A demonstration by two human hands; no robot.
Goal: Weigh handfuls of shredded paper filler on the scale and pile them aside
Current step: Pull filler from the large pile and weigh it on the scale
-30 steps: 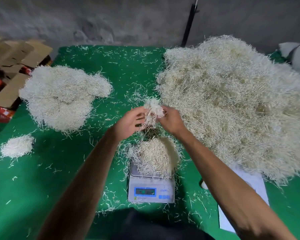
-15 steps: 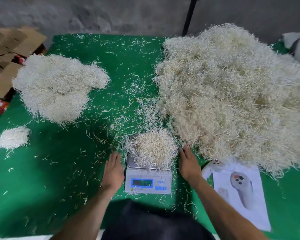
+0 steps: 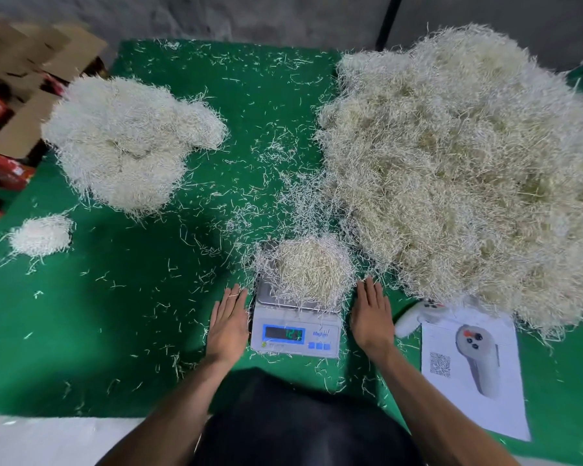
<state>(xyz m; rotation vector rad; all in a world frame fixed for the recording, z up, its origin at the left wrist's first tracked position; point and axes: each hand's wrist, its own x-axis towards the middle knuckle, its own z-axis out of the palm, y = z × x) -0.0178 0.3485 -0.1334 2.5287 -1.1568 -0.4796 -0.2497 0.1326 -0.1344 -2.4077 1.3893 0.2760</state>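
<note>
The table [image 3: 122,317] is bright green, flecked with pale shreds. A cream-white filler mound [image 3: 312,267] tops the white scale [image 3: 295,334], whose blue-framed display shows green digits. At two o'clock the big heap [image 3: 468,169] looks straw-yellow; at ten o'clock the weighed pile [image 3: 122,142] is whiter.

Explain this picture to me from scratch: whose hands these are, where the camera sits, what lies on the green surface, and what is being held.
There is no machine here. A person wears a camera on the head, so the one view looks down over their own arms. The left hand and right hand lie flat and open on the green table, either side of a small digital scale. Neither has a grip on anything. A handful of shredded paper sits on the scale pan. The big heap at right looks like the supply; the pile at left and a small clump lie apart. A printed sheet and a white controller lie at right, cardboard boxes at left.
</note>
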